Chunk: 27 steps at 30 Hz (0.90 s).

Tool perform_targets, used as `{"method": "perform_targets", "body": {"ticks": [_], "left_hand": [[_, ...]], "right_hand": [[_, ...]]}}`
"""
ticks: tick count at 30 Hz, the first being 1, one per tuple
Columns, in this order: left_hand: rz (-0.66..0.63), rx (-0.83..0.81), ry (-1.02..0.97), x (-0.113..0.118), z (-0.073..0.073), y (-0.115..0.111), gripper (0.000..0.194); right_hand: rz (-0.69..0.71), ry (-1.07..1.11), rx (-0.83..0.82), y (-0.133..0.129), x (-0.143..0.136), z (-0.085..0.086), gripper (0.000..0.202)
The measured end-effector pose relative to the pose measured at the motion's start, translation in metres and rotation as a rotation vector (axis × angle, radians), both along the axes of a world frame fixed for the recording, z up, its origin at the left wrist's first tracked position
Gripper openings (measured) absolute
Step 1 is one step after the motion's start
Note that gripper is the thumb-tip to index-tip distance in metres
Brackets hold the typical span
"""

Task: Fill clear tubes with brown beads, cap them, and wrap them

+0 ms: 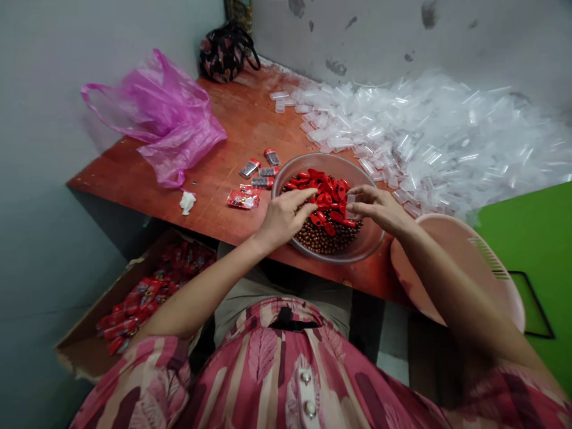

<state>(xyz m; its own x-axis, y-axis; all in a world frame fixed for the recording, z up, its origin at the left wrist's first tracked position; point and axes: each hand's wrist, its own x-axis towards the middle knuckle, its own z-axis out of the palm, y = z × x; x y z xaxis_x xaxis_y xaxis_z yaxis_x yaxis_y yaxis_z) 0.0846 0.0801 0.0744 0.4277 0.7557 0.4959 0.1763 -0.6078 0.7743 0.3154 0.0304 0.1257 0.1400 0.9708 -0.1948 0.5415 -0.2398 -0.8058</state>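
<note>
A wide bowl (379,239) holds brown round beads (324,238) with a heap of red plastic caps (328,189) on top. My left hand (286,217) reaches over the bowl's left side. Its thumb and fingers are apart, with the tips at the red caps; no held thing shows between them. On the right side, my right hand (379,207) pinches a small clear plastic container (350,204) between thumb and fingers, just above the caps.
Several filled containers (263,181) and red printed packets (243,197) lie left of the bowl. Clear containers (415,131) are piled along the wall. A pink plastic bag (174,119), floral bag (226,53), pink basin (451,262) and carton of red packs (138,298) surround the workspace.
</note>
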Motion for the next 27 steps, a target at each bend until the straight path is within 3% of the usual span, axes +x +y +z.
{"method": "perform_targets", "body": {"ticks": [3,6,8,12,15,19,22,25,27], "left_hand": [[-0.136,0.106,0.037,0.01,0.008,-0.015,0.037],[-0.14,0.03,0.006,0.014,0.011,-0.021,0.038],[-0.118,-0.155,-0.015,0.013,0.01,-0.018,0.036],[-0.192,-0.679,-0.129,0.009,0.011,-0.009,0.051],[-0.24,-0.855,-0.198,0.009,0.015,-0.007,0.06],[-0.273,-0.916,-0.193,0.012,0.02,-0.009,0.065],[-0.243,-0.827,-0.124,0.007,0.02,-0.009,0.061],[-0.096,-0.576,-0.055,-0.004,0.02,-0.001,0.054],[-0.029,-0.519,-0.089,-0.011,0.017,0.007,0.05]], "right_hand": [[-0.164,0.558,-0.093,-0.007,-0.028,0.0,0.035],[-0.159,0.755,-0.112,-0.01,-0.047,-0.007,0.038],[-0.087,0.612,-0.032,-0.011,-0.049,-0.012,0.038],[0.161,-0.124,0.361,-0.018,-0.04,-0.015,0.031],[0.389,-0.494,0.542,-0.019,-0.033,-0.014,0.032],[0.494,-0.722,0.648,-0.015,-0.034,-0.008,0.032],[0.534,-0.724,0.612,-0.009,-0.039,-0.004,0.03],[0.53,-0.574,0.381,-0.003,-0.045,-0.006,0.035],[0.54,-0.447,0.16,0.003,-0.05,-0.013,0.037]]}}
